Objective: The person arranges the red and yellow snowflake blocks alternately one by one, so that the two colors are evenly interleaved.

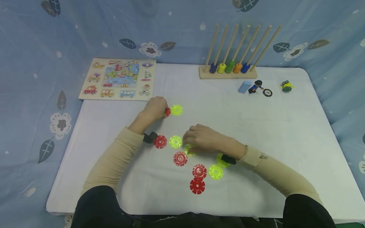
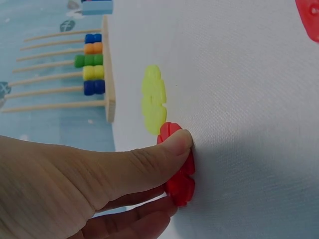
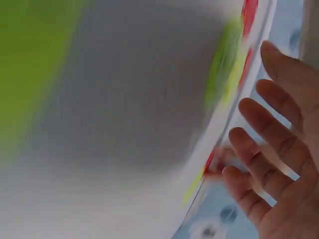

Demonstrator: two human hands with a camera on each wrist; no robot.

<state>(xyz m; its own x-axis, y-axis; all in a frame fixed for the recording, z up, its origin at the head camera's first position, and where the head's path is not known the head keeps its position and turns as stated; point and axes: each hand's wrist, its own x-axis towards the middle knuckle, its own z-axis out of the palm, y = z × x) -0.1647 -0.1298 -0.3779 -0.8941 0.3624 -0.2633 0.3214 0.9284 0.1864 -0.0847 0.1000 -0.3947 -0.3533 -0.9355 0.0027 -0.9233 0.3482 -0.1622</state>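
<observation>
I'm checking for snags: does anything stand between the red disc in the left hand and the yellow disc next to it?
Nothing visible does. The red disc, pinched by the left hand, appears edge to edge with the yellow disc; whether they are joined isn't clear.

Left fingers (image 2: pixel 148 226) pinch against the thumb (image 2: pixel 147 167); right fingers (image 3: pixel 274 129) spread, slightly bent.

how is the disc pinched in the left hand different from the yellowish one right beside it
The held disc is red, the neighbouring disc greenish yellow. The left hand pinches the held disc; no hand touches the neighbouring disc. In the head view, the held disc is partly hidden, the neighbouring disc fully visible. Both have notched edges.
</observation>
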